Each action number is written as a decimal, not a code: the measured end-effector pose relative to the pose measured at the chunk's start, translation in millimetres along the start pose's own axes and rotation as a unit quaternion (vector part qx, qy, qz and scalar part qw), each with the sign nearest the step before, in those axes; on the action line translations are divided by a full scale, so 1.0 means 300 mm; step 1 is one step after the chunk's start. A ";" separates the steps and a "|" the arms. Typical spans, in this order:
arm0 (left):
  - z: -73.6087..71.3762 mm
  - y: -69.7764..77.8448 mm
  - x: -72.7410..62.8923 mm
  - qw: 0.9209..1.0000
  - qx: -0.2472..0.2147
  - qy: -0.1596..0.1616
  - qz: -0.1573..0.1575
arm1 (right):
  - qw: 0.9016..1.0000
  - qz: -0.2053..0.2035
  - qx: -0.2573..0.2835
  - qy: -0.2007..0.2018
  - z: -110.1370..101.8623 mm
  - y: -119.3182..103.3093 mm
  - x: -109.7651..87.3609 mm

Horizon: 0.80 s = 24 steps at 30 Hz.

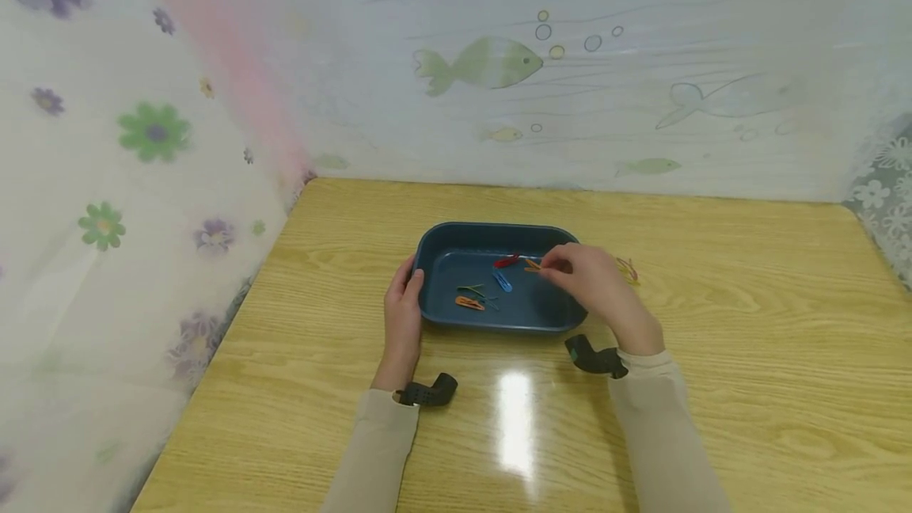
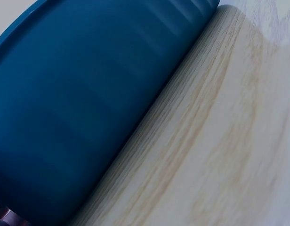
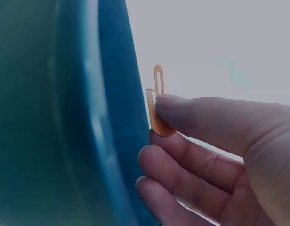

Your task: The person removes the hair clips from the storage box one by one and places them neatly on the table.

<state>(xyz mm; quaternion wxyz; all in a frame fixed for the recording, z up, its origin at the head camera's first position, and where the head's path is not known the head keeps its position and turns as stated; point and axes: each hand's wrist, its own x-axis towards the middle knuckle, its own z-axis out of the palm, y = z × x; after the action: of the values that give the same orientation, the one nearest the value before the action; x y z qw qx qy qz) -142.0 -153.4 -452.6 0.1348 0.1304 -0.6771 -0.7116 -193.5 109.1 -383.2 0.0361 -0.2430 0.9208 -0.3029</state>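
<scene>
A dark blue plastic tub (image 1: 456,328) stands on the table, its left end held by my left hand (image 1: 404,307) with the thumb at the rim. In the left wrist view the tub's outer wall (image 2: 84,94) fills much of the picture. Between thumb and fingertips my right hand (image 1: 602,283) pinches an orange snap hair clip (image 3: 159,108) that is popped apart, over the tub's right side. On the tub floor lie a red hair clip (image 1: 507,261), a blue hair clip (image 1: 502,281), another orange hair clip (image 1: 469,303), a yellow-green clip (image 1: 472,289) and a dark teal clip.
Just right of the tub, partly behind my right hand, yellow and pink clips (image 1: 630,271) lie on the wooden table (image 1: 748,355). A fish-print curtain (image 1: 606,125) hangs along the back edge, and a flower-print curtain (image 1: 142,260) hangs on the left.
</scene>
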 end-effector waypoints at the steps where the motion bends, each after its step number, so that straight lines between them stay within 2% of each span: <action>1: 0.000 0.002 0.001 1.000 -0.002 -0.001 0.000 | 1.000 -0.001 -0.003 0.003 -0.003 0.001 0.000; 3: 0.001 0.014 -0.003 1.000 -0.004 -0.005 -0.001 | 1.000 -0.001 -0.010 0.007 -0.008 0.003 0.000; 9: 0.002 0.008 -0.004 1.000 0.001 -0.003 0.008 | 1.000 0.014 -0.021 0.014 -0.015 0.015 -0.006; 10: 0.000 -0.004 0.001 1.000 0.001 -0.001 0.009 | 1.000 0.015 -0.019 0.016 -0.018 0.019 -0.007; 24: -0.001 0.002 0.000 1.000 0.006 -0.003 -0.001 | 0.998 0.042 0.007 0.038 -0.057 0.049 -0.027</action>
<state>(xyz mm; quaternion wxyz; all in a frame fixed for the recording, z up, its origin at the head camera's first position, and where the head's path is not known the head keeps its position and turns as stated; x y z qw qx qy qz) -141.9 -153.6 -451.9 0.1314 0.1299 -0.6815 -0.7081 -196.4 132.5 -378.4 0.0153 -0.1920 0.9288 -0.3165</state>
